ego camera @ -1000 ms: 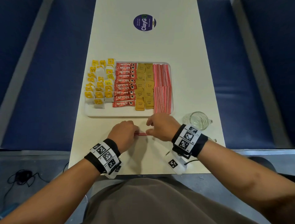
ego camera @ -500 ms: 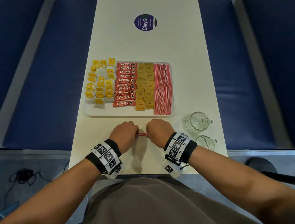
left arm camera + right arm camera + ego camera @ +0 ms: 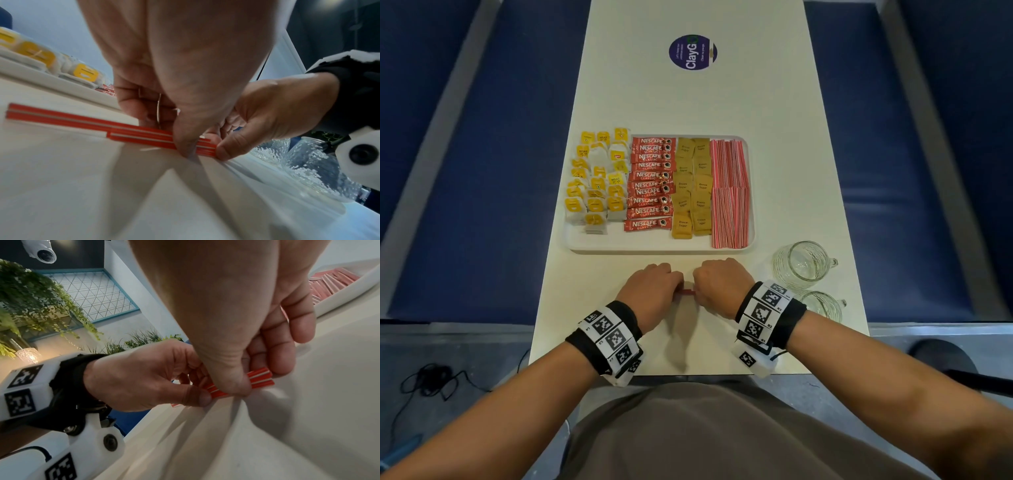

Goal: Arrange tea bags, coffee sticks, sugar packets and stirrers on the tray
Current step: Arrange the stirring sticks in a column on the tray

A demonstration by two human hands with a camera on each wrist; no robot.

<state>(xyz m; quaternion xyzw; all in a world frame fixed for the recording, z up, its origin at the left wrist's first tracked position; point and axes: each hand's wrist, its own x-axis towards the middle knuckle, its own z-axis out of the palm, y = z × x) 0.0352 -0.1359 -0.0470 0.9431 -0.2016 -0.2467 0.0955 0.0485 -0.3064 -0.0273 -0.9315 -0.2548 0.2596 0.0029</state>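
Loose stirrers (image 3: 687, 292) pinched between both hands on the tabletop (image 3: 784, 144).
They are gripped by the curled fingers of the left hand (image 3: 650, 291) and right hand (image 3: 719, 286), just before the tray (image 3: 654, 247), where tea bags (image 3: 597, 178), coffee sticks (image 3: 651, 183), sugar packets (image 3: 692, 186) and more stirrers are laid.

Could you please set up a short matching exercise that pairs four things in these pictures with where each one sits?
Things:
1. tea bags
2. coffee sticks
3. loose stirrers
4. glass mugs

Places:
A. on the table, right of the tray
B. tray's left edge
C. pinched between both hands, on the table in front of the tray
D. on the tray, between tea bags and sugar packets

Pairs: 1-B, 2-D, 3-C, 4-A
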